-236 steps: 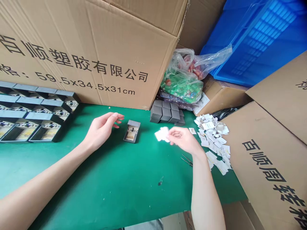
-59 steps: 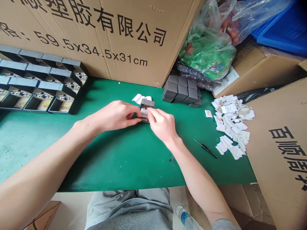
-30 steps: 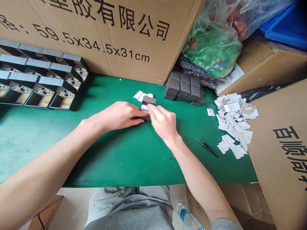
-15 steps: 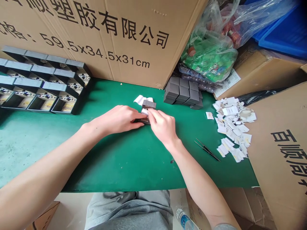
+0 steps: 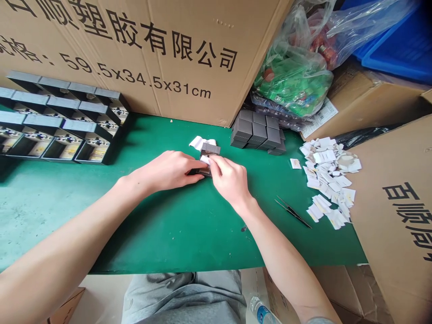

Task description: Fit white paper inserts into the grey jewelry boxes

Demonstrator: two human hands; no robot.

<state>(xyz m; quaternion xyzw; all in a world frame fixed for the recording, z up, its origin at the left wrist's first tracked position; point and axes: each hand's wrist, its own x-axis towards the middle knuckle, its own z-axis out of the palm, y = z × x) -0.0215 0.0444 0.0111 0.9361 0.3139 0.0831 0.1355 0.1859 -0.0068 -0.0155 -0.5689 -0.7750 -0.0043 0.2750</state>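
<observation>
The small dark box is held on the green mat between both hands, just below the centre of the view, with its dark grey lid standing up at the far side. Its near edge is gripped by the curled fingers of the left hand, while the right hand is closed in a pinch, its fingertips pressed on a white paper slip at the box's opening. The box's interior is largely hidden by the fingers, so the slip appears to be partly inside, though this cannot be confirmed. A crumpled white paper strip lies just beyond the lid. To the right, a pair of fine tweezers is laid on the mat, near a heap of white paper scraps, with a single slip lying apart from it. A block of closed grey boxes is stacked at the mat's far edge. Rows of open dark boxes are lined up at the left. Behind these, a large cardboard carton is propped, and a plastic bag of green packets and a blue plastic crate are seen beyond.
</observation>
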